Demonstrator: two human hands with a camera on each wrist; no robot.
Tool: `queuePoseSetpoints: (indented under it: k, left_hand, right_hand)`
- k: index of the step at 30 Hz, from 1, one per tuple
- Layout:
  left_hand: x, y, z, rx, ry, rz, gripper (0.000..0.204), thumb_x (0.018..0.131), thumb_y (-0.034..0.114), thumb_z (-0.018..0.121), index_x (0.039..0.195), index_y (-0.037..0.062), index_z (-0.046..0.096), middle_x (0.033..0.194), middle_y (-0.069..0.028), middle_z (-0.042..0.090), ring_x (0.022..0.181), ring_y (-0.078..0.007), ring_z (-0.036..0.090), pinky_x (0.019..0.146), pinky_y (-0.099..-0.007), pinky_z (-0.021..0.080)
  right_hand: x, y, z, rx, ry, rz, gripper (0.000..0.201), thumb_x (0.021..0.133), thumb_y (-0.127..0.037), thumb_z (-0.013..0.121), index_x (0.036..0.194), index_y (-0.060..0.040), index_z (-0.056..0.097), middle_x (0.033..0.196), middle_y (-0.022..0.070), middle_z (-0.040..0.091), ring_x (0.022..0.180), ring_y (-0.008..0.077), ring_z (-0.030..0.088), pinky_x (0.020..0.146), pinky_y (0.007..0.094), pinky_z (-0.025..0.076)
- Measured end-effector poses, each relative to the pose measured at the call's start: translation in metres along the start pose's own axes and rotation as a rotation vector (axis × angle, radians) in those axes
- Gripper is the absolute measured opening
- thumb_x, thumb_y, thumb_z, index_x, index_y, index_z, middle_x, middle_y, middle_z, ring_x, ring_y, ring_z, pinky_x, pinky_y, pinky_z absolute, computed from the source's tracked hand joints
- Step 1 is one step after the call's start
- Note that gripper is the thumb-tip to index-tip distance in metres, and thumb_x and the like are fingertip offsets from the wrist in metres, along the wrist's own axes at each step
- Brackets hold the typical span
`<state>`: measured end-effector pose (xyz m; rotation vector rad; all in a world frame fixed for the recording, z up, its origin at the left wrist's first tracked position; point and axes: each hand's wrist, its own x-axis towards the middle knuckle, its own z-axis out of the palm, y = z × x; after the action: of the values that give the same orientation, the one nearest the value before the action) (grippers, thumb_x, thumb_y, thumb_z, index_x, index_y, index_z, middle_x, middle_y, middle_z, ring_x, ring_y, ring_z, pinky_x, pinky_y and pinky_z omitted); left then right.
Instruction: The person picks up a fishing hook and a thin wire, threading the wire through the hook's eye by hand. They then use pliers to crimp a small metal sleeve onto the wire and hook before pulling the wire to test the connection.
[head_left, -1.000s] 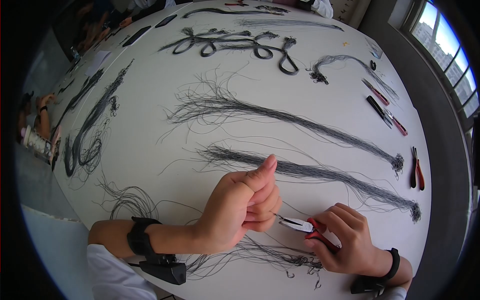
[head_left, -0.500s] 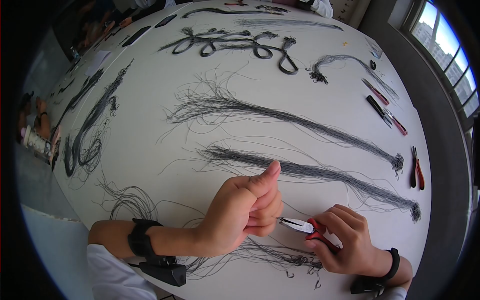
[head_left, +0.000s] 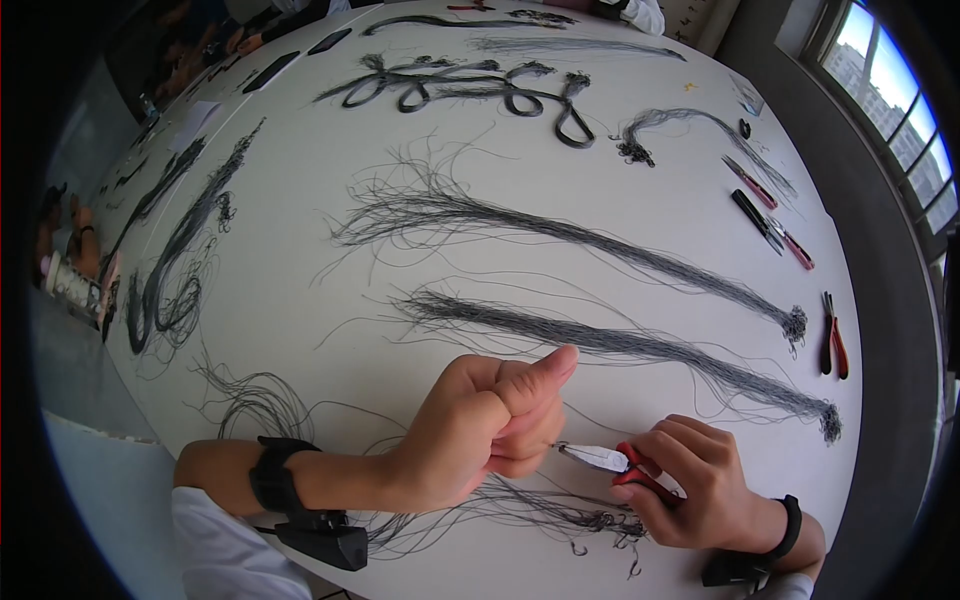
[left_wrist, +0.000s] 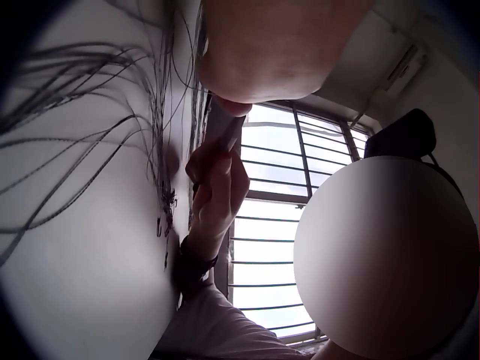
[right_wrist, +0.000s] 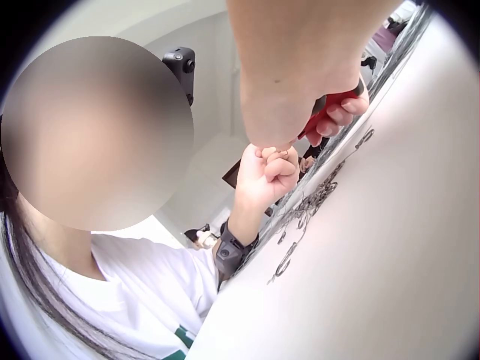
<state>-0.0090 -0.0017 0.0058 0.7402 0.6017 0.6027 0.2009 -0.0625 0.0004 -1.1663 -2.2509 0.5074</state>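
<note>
In the head view the right hand (head_left: 695, 482) grips red-handled pliers (head_left: 600, 458), their tips pointing left at a small dark piece (head_left: 556, 445) beside the left hand's fingers. The left hand (head_left: 490, 430) is curled, thumb pointing up and right; a short dark end shows at its fingers, and what lies inside the fist is hidden. Below both hands lies a loose bundle of dark strands (head_left: 480, 515) with hooks (head_left: 615, 522) at its right end. The right wrist view shows the red handles (right_wrist: 330, 112) in the right hand (right_wrist: 341, 116).
Two long strand bundles (head_left: 600, 245) (head_left: 640, 345) lie beyond the hands, hook clusters at their right ends. More pliers (head_left: 833, 337) lie along the right edge. Looped bundles (head_left: 480, 85) are at the back, others (head_left: 190, 240) at the left. Other people's hands show at the far left.
The left hand's thumb has tilted down and to the right. The pliers' jaws look closer together, and their tips stay near the left fingers. The right hand has barely moved.
</note>
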Motion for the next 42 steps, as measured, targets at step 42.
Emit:
queuePoseSetpoints:
  k: [42]
  left_hand:
    - [-0.002, 0.007, 0.001, 0.156, 0.057, 0.054, 0.045, 0.093, 0.011, 0.046, 0.052, 0.0063, 0.029, 0.048, 0.0013, 0.027, 0.043, -0.0083, 0.022, 0.040, -0.0257, 0.018]
  right_hand:
    - [0.006, 0.010, -0.016, 0.207, -0.183, 0.091, 0.024, 0.074, -0.016, 0.069, 0.083, 0.0022, 0.058, 0.060, 0.0089, 0.053, 0.050, 0.0239, 0.051, 0.045, 0.0307, 0.042]
